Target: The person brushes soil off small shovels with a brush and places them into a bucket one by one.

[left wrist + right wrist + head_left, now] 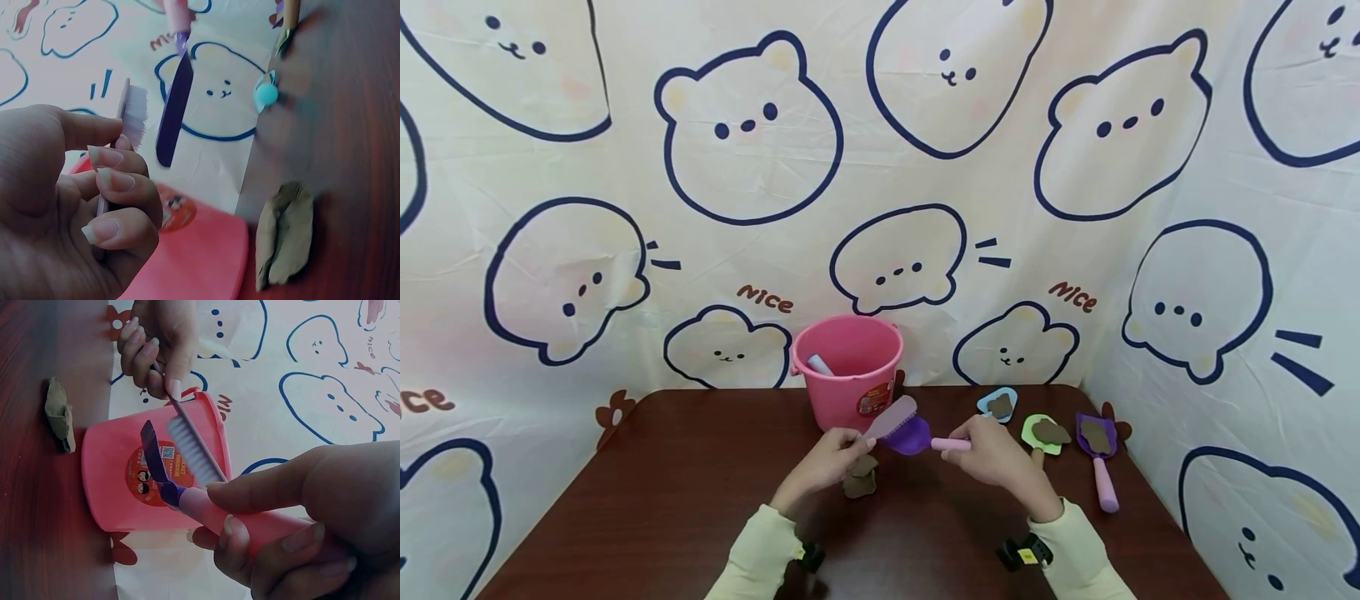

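My left hand (829,458) grips a pinkish-mauve brush (898,412) with pale bristles by its thin handle, fingers curled round it. In my right hand (996,457) is a toy shovel with a purple blade (912,437) and a pink handle (219,515); thumb and fingers wrap the handle. In the head view the brush head overlaps the blade; the left wrist view shows a gap between bristles (136,112) and blade. Just behind both tools stands a pink bucket (838,404). A brown crumpled lump (860,477) lies on the table near my left hand.
To the right lie a blue toy tool (1011,394), a green one (1031,423) and a purple shovel (1105,487) with a pink handle, each bearing a brown lump. A whitish handle end (819,364) shows inside the bucket. A bear-print cloth (910,183) hangs behind the brown table (647,500).
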The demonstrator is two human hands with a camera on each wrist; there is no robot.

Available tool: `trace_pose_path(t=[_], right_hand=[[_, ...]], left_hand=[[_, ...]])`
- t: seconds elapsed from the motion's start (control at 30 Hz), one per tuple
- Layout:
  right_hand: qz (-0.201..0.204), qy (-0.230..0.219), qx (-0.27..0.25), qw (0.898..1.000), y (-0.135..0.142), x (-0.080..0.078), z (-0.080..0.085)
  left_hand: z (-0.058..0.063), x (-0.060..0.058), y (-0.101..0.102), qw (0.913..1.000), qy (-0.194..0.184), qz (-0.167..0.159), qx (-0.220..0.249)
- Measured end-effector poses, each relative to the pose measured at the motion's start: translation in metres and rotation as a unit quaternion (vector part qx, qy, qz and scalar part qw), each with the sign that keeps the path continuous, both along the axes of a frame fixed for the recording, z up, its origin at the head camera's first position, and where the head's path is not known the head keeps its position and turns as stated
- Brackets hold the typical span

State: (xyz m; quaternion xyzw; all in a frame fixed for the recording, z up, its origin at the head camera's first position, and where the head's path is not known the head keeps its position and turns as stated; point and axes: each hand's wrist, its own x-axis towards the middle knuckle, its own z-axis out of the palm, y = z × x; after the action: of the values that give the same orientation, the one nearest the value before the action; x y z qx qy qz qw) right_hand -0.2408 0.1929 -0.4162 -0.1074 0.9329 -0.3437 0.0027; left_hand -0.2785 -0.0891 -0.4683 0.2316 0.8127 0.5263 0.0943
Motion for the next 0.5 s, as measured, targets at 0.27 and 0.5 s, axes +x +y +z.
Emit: trace_pose_path(t=[0.27,0.5], right_hand=[[0.006,0.003,0.006,1.000,0.000,-0.001,-0.001],[-0.003,0.002,0.010,1.000,0.002,-0.002,0.001]], left_hand=[[-0.005,0.006,0.013,0.9996,-0.017,-0.020,0.005],[-0.009,0.004,0.017,0.9994,-0.024,-0.024,0.000]])
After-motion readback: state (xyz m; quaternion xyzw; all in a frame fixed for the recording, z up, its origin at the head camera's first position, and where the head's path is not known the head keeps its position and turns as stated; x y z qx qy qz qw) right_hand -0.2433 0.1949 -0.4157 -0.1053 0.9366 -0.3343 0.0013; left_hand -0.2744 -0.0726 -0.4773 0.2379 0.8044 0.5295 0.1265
